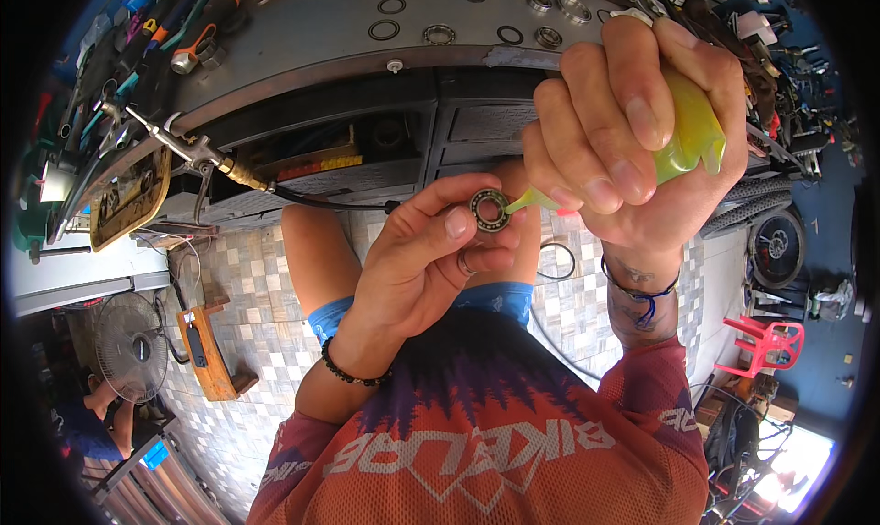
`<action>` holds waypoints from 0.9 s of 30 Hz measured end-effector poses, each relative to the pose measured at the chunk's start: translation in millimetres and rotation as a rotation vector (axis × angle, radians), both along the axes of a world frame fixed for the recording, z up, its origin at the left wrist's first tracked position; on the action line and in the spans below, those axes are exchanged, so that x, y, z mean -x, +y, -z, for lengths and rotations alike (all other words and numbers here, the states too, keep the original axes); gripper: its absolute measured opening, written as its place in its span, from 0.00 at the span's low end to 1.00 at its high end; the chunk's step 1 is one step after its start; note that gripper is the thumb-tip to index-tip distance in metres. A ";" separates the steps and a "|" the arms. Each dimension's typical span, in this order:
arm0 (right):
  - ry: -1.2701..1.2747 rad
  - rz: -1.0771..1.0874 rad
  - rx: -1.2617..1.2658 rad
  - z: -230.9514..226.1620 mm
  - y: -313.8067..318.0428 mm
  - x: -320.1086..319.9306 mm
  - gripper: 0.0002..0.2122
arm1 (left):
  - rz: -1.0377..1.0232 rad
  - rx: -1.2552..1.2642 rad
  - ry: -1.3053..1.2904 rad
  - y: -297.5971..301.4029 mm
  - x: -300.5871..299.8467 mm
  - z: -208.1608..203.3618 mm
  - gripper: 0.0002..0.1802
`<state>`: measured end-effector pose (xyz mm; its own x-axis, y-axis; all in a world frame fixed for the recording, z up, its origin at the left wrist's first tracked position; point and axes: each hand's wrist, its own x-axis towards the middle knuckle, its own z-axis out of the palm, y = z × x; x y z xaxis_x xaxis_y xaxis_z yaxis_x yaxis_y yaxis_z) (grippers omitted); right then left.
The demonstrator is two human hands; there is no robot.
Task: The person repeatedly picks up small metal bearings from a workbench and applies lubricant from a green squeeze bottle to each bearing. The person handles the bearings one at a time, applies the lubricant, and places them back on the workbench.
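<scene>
Between the thumb and fingers of my left hand (pixel 417 250) is a small ball bearing (pixel 489 211), its ring of balls facing up toward me. My right hand (pixel 632 131) is wrapped round a soft yellow-green squeeze bag (pixel 683 126). The bag's narrow tip points down-left and meets the bearing's right edge. Both hands are raised over my lap, in front of the workbench. Whether anything is coming out of the tip is too small to tell.
On the metal workbench (pixel 302 44) lie several bearings (pixel 439 35) and thin black rings (pixel 384 30). An air blow gun (pixel 197 151) hangs at the bench's left edge, near many hand tools. A fan (pixel 131 346), a wooden stool (pixel 209 355) and a red chair (pixel 763 344) stand farther off.
</scene>
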<state>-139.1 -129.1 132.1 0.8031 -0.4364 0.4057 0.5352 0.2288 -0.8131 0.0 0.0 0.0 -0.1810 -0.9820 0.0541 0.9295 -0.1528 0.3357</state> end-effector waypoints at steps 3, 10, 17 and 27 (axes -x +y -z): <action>-0.005 -0.001 0.001 0.8 -0.4 0.0 0.22 | -0.004 0.007 0.012 -0.6 0.5 0.1 0.21; -0.004 -0.003 0.003 1.5 -1.8 -0.1 0.22 | -0.011 0.005 0.016 -0.7 1.3 -0.5 0.21; -0.004 -0.008 -0.005 3.5 -2.6 0.6 0.22 | -0.025 -0.016 0.007 -0.6 1.6 -0.2 0.21; 0.001 -0.019 -0.024 3.8 -2.4 2.0 0.22 | -0.031 -0.011 0.040 0.1 3.2 -1.5 0.19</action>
<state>-141.1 -131.5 128.2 0.8117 -0.4310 0.3942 0.5296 0.2586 -0.8079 -3.2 0.1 1.5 -0.1486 -0.9876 0.0500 0.9464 -0.1273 0.2968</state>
